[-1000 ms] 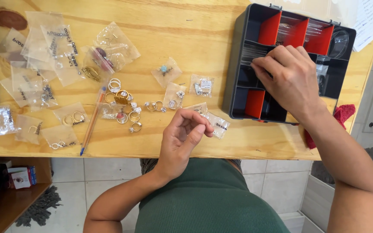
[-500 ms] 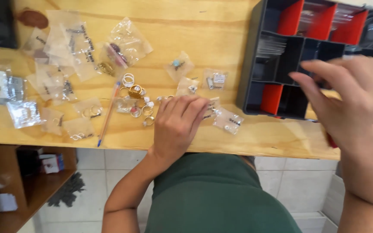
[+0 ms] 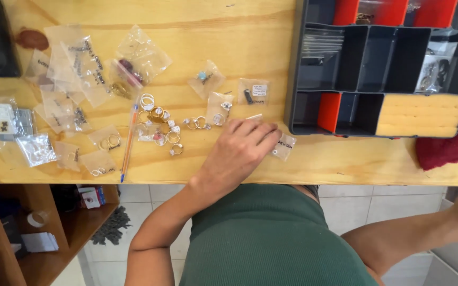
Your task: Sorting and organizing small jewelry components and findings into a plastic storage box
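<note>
A person's left hand lies palm down near the front edge of a wooden table, fingers pressed together and flat over a small clear plastic bag, whose end pokes out just beside the fingertips. Loose rings and more little bags lie scattered to the left, beside an orange pen. A black compartment tray sits at the right, by a red cloth. The right hand is out of frame.
</note>
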